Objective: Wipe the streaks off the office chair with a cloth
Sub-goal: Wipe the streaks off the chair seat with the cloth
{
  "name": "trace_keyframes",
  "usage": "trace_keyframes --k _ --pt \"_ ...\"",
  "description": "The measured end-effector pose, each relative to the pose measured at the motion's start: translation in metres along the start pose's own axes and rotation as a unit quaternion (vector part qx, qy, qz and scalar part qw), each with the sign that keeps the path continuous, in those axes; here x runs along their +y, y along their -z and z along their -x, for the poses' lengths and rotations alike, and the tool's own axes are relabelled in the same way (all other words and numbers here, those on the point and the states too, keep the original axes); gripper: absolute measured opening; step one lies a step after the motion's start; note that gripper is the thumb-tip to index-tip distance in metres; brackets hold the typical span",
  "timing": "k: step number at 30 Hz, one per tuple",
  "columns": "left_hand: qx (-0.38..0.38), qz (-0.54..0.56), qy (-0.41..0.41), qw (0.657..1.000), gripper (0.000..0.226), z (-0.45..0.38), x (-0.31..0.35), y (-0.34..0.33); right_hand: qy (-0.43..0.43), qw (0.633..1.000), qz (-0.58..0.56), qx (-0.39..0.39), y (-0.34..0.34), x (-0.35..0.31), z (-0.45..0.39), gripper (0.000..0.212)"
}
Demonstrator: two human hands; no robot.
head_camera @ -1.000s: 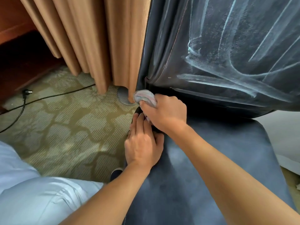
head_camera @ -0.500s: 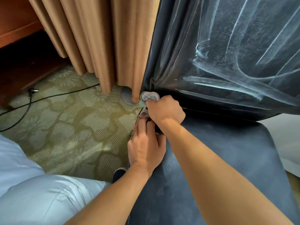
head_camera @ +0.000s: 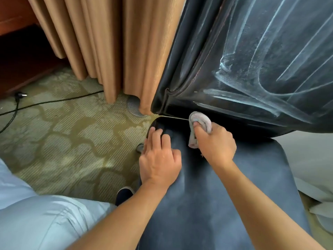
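Head view: right hand (head_camera: 215,143) grips cloth (head_camera: 200,121) at seat back

Glossy leather-like chair back (head_camera: 252,51), matt seat (head_camera: 225,195), soft cloth (head_camera: 200,120), ribbed carpet (head_camera: 72,141), fabric curtain (head_camera: 108,42)

Open seat surface (head_camera: 225,204) toward the near edge. Narrow gap under the backrest (head_camera: 252,60), curtain (head_camera: 115,47) close on the left.
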State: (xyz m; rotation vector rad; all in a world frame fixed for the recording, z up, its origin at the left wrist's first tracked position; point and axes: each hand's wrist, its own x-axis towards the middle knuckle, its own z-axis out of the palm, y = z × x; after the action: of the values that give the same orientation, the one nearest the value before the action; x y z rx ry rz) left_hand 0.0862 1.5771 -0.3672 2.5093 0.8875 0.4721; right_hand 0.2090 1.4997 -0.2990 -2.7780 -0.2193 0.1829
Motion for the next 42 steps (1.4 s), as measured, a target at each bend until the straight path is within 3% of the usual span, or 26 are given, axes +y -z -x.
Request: trace_keyframes --k 4,8,11,14,17,21,24,29,34,37,39,42 --pt "-0.019 -0.039 -0.014 0.999 0.031 0.001 -0.001 0.001 0.141 0.989 0.034 0.006 -0.019 -0.027 0.006 0.048" --pt "-0.045 -0.114 -0.088 0.988 0.043 0.001 -0.001 -0.002 0.141 0.989 0.047 0.006 -0.024 -0.033 -0.008 0.036" --pt "-0.041 -0.171 -0.181 0.968 0.051 0.000 -0.004 -0.010 0.059 0.997 0.040 0.005 -0.005 0.008 -0.028 0.037" --pt "-0.047 -0.191 -0.191 0.962 0.062 -0.001 -0.007 -0.015 -0.108 0.994 -0.001 0.022 0.031 0.073 -0.059 0.036" --pt "-0.065 -0.210 -0.189 0.957 0.070 -0.002 -0.001 -0.013 -0.200 0.979 -0.034 0.031 0.065 0.132 -0.081 0.034" --pt "-0.080 -0.215 -0.178 0.957 0.049 -0.008 0.024 -0.008 -0.250 0.963 -0.097 0.040 0.069 0.161 -0.087 0.041" --pt "-0.144 -0.212 -0.168 0.952 0.062 -0.007 0.061 -0.014 -0.193 0.977 -0.035 0.078 0.061 0.155 -0.075 0.042" --pt "-0.210 -0.195 -0.184 0.940 0.073 -0.003 0.116 -0.050 0.059 0.995 0.019 0.079 0.049 0.132 -0.039 0.027" --pt "-0.205 -0.201 -0.181 0.941 0.075 0.000 0.118 -0.056 0.071 0.996 -0.037 0.040 0.036 0.094 -0.051 0.047" --pt "-0.202 -0.215 -0.178 0.939 0.076 0.002 0.117 -0.054 0.009 0.998 -0.050 0.042 0.048 0.108 -0.077 0.044" --pt "-0.205 -0.218 -0.178 0.938 0.076 0.003 0.118 -0.054 -0.091 0.993 -0.052 0.050 0.063 0.142 -0.095 0.034" --pt "-0.202 -0.217 -0.177 0.938 0.075 0.004 0.117 -0.054 -0.273 0.944 -0.161 0.089 0.090 0.208 -0.111 0.039"
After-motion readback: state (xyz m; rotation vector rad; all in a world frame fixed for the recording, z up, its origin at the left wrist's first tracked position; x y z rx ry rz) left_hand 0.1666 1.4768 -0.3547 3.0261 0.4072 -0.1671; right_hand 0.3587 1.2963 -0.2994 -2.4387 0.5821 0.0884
